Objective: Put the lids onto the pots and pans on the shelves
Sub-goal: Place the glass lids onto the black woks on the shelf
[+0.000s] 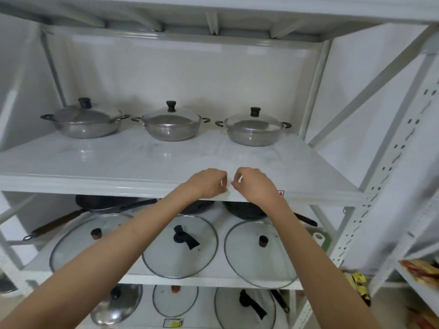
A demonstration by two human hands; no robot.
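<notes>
We see both hands raised at the front edge of the upper shelf, close together and nearly touching at the fingertips. The fingers of the left hand are curled inward, thumb and forefinger pinched narrow; the fingers of the right hand are curled the same way, tips drawn close. Whether either hand holds something small we cannot tell; neither holds a lid. Both bare forearms run up from the bottom corners and cross in front of the lower shelves.

Beyond the hands, at the back of the upper shelf, we find three steel pots in a row, each already wearing its domed lid with a black knob: the left pot, the middle pot and the right pot. They stand apart from one another.

On the middle shelf, below the hands, three glass lids lie flat at the front: the left glass lid with a brown knob, partly hidden by the left forearm, the centre glass lid with a black handle, and the right glass lid with a brown knob. Behind them sit dark pans, uncovered, long handles pointing outward.

On the lowest shelf visible, we see more lids: a steel lid and two glass ones.
</notes>
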